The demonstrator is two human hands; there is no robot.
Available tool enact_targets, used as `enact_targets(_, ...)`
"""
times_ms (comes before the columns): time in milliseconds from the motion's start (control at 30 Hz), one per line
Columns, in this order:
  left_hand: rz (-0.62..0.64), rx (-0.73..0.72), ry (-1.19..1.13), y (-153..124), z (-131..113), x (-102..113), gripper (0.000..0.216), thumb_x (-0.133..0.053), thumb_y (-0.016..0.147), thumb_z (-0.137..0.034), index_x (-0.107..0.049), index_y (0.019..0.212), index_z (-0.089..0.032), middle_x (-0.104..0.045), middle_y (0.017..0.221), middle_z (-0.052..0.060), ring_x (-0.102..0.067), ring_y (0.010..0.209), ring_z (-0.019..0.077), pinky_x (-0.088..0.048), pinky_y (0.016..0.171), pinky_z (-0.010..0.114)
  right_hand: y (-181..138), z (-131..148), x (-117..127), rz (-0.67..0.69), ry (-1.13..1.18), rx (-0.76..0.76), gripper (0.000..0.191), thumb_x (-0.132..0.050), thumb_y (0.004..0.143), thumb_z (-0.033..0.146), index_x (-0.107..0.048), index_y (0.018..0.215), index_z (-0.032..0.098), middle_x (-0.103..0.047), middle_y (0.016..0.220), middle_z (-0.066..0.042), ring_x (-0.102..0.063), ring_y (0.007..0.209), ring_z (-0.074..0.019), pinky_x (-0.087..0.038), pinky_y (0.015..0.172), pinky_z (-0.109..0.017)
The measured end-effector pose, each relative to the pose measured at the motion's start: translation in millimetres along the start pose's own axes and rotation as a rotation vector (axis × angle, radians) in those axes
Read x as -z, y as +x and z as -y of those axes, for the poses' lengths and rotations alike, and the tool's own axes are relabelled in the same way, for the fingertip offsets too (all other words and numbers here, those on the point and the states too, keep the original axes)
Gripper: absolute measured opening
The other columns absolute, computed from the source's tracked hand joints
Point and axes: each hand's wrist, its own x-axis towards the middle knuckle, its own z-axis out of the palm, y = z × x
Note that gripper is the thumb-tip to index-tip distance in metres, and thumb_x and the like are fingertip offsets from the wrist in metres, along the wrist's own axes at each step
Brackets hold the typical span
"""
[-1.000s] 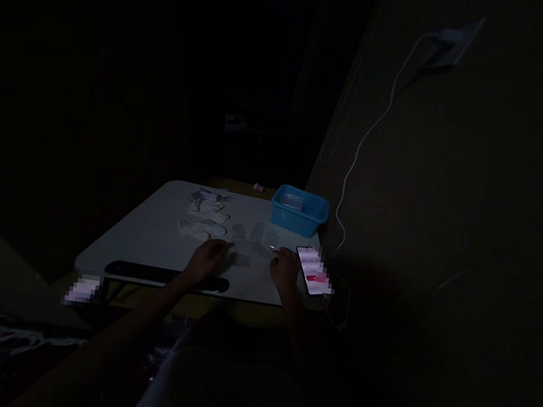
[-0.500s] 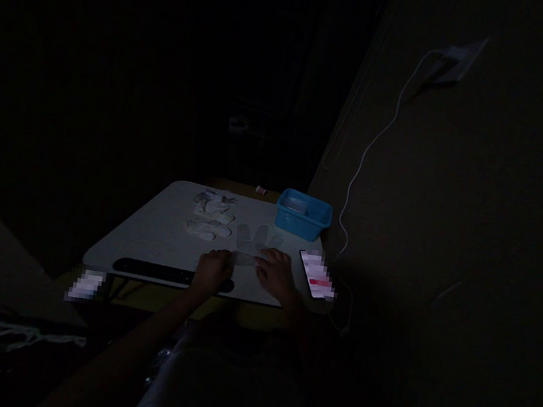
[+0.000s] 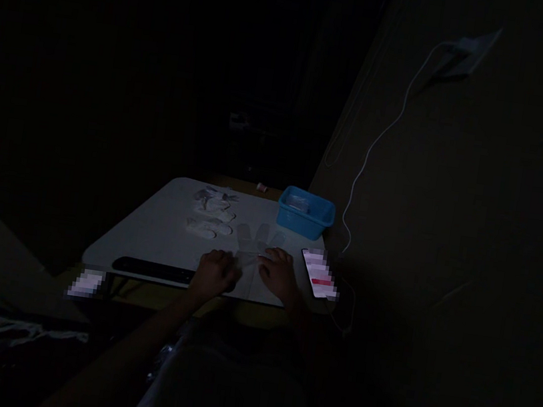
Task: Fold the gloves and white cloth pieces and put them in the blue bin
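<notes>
The scene is very dark. A thin clear plastic glove (image 3: pixel 253 245) lies flat on the small white table (image 3: pixel 156 234), fingers pointing away from me. My left hand (image 3: pixel 214 273) is curled at the glove's near left edge and seems to pinch the cuff. Resting on the glove's right side, my right hand (image 3: pixel 279 273) has its fingers bent down against the plastic. The dim light hides how firmly either hand grips.
A blue plastic tub (image 3: pixel 305 212) stands at the table's far right corner. Pale folded gloves (image 3: pixel 210 215) lie in small heaps at the back middle. A lit phone (image 3: pixel 318 274) lies at the right edge. A white cable (image 3: pixel 379 138) hangs down the right wall. A dark bar (image 3: pixel 151 269) runs along the front edge.
My hands have drawn closer together over the glove. The right hand came left from beside the phone onto the glove, and the left hand has curled tighter at the cuff.
</notes>
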Motion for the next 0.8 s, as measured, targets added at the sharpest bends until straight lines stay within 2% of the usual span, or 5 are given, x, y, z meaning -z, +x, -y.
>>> enact_targets(167, 0.005, 0.090, -0.074, 12.7, 16.8, -7.0, 0.033, -0.035, 0.085, -0.028, -0.062, 0.099, -0.017, -0.062, 0.098, 0.008, -0.052, 0.092, 0.0208, -0.040, 0.079, 0.033, 0.0, -1.2, -1.3, -0.007, -0.005, 0.010, 0.031, -0.047, 0.080, 0.027, -0.057, 0.110, 0.025, -0.052, 0.118, -0.004, -0.037, 0.112, -0.0206, -0.026, 0.092, -0.037)
enact_targets(300, 0.080, 0.028, 0.003, 22.8, 25.8, -4.5, 0.029, -0.043, 0.082, -0.029, -0.062, 0.104, -0.025, -0.058, 0.110, 0.005, -0.048, 0.099, 0.0230, -0.038, 0.082, 0.036, 0.7, -2.0, -2.5, -0.013, -0.003, 0.007, 0.027, -0.047, 0.080, 0.027, -0.061, 0.103, 0.027, -0.053, 0.117, -0.002, -0.038, 0.111, -0.0206, -0.027, 0.091, -0.037)
enact_targets(433, 0.125, -0.027, 0.038, 23.5, 25.1, -0.4, 0.031, -0.041, 0.084, -0.033, -0.058, 0.109, -0.032, -0.053, 0.120, 0.002, -0.042, 0.106, 0.0258, -0.035, 0.082, 0.041, 1.8, -2.5, -3.5, -0.029, -0.006, -0.008, 0.027, -0.048, 0.080, 0.027, -0.061, 0.103, 0.027, -0.053, 0.118, -0.002, -0.038, 0.111, -0.0208, -0.027, 0.091, -0.037)
enact_targets(633, 0.188, -0.072, 0.089, 19.4, 23.1, 3.9, 0.036, -0.037, 0.085, -0.034, -0.052, 0.117, -0.031, -0.047, 0.127, 0.006, -0.038, 0.109, 0.0284, -0.033, 0.081, 0.044, 2.1, -3.7, -5.9, -0.013, -0.006, -0.018, 0.029, -0.048, 0.079, 0.027, -0.060, 0.105, 0.026, -0.053, 0.117, -0.003, -0.038, 0.111, -0.0211, -0.028, 0.090, -0.037)
enact_targets(800, 0.237, -0.102, 0.134, 22.9, 35.2, 6.9, 0.040, -0.037, 0.084, -0.031, -0.046, 0.122, -0.034, -0.042, 0.132, 0.005, -0.035, 0.113, 0.0303, -0.030, 0.083, 0.046, 2.6, -4.4, -7.2, -0.006, -0.003, -0.030, 0.030, -0.048, 0.078, 0.025, -0.060, 0.105, 0.026, -0.053, 0.117, -0.003, -0.037, 0.111, -0.0213, -0.027, 0.091, -0.037)
